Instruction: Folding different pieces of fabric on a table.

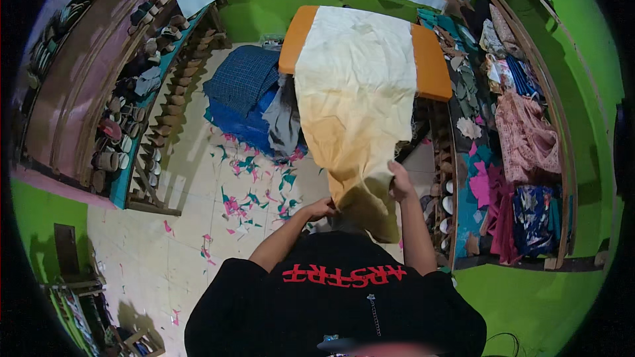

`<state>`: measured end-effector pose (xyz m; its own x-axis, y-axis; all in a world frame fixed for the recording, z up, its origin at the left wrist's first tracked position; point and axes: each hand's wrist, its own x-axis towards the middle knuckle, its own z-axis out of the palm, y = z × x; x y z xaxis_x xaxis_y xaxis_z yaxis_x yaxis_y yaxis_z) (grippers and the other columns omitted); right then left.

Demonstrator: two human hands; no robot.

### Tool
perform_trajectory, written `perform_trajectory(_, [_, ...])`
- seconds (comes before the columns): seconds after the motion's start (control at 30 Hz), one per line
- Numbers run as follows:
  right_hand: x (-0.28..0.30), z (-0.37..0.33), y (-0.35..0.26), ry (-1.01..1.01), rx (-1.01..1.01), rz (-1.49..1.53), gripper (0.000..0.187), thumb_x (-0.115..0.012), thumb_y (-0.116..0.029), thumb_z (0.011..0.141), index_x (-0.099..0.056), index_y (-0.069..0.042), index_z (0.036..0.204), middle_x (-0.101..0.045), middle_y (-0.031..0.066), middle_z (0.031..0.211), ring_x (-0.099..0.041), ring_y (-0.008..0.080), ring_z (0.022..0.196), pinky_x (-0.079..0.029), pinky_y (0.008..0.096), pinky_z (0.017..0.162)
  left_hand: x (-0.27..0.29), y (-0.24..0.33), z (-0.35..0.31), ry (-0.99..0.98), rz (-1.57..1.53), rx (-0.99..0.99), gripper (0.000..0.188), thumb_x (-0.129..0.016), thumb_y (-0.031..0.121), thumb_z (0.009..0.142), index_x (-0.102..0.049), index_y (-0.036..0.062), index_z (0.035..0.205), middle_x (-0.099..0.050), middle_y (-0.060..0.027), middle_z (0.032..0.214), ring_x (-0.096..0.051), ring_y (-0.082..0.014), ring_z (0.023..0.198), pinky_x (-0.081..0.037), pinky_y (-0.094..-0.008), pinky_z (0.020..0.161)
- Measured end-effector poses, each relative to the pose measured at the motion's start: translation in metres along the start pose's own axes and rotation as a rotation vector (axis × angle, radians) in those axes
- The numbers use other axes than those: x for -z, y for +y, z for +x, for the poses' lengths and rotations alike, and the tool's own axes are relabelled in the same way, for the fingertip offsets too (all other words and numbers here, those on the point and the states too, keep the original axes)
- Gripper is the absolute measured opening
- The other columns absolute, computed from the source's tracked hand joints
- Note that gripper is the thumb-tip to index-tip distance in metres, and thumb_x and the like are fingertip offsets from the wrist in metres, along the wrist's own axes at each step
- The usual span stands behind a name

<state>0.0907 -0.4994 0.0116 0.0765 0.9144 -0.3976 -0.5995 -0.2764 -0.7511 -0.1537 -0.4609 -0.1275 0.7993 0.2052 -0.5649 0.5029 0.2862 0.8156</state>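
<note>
A long cream-to-yellow cloth (360,86) lies over the orange tabletop (433,59) and hangs off its near side toward me. My left hand (321,209) is closed on the left edge of the hanging end. On the opposite edge, a little higher, my right hand (400,184) grips the same cloth with the fingers partly hidden behind it. Between my hands the fabric sags and folds, showing a darker olive-yellow part at the bottom. Wrinkles run along the hanging stretch, while the part on the tabletop is flatter.
Left of the table, a dark checked cloth (245,73) lies on a heap with blue fabric (248,122). Pink and green scraps (248,208) litter the tiled floor. Racks of sandals (135,116) stand left; a right-hand shelf holds folded clothes, including pink lace (526,135).
</note>
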Motion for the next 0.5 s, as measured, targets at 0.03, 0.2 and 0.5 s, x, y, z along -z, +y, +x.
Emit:
perform_trajectory(0.03, [-0.006,-0.007,-0.003,0.056,0.043,0.091,0.026,-0.043,-0.021,0.086,-0.049,0.000,0.100,-0.057,0.0104,0.092,-0.057,0.0205,0.081,-0.048,0.0327,0.071,-0.013,0.014,-0.020,-0.015,-0.372,-0.079,0.030,-0.057,0.008,0.071,-0.051,0.0054,0.100,-0.053,-0.0022,0.094,-0.049,-0.0126,0.083,-0.039,-0.0262,0.072])
perform_trajectory(0.2, [-0.026,-0.038,-0.002,0.023,0.240,0.338,0.032,-0.043,-0.023,0.086,-0.046,0.000,0.108,-0.054,0.0097,0.102,-0.051,0.0211,0.097,-0.041,0.0347,0.085,-0.019,0.008,-0.060,-0.050,-0.382,-0.078,0.029,-0.061,0.014,0.073,-0.053,0.0038,0.099,-0.055,-0.0005,0.093,-0.050,-0.0089,0.085,-0.039,-0.0247,0.078])
perform_trajectory(0.5, [0.025,-0.053,0.071,0.332,-0.006,-0.396,0.039,-0.061,-0.023,0.076,-0.047,-0.003,0.106,-0.056,0.0056,0.090,-0.054,0.0137,0.074,-0.044,0.0301,0.068,-0.015,0.071,-0.082,0.009,-0.602,-0.256,0.028,-0.047,0.021,0.081,-0.051,0.0016,0.102,-0.057,-0.0066,0.094,-0.056,-0.0191,0.085,-0.042,-0.0367,0.083])
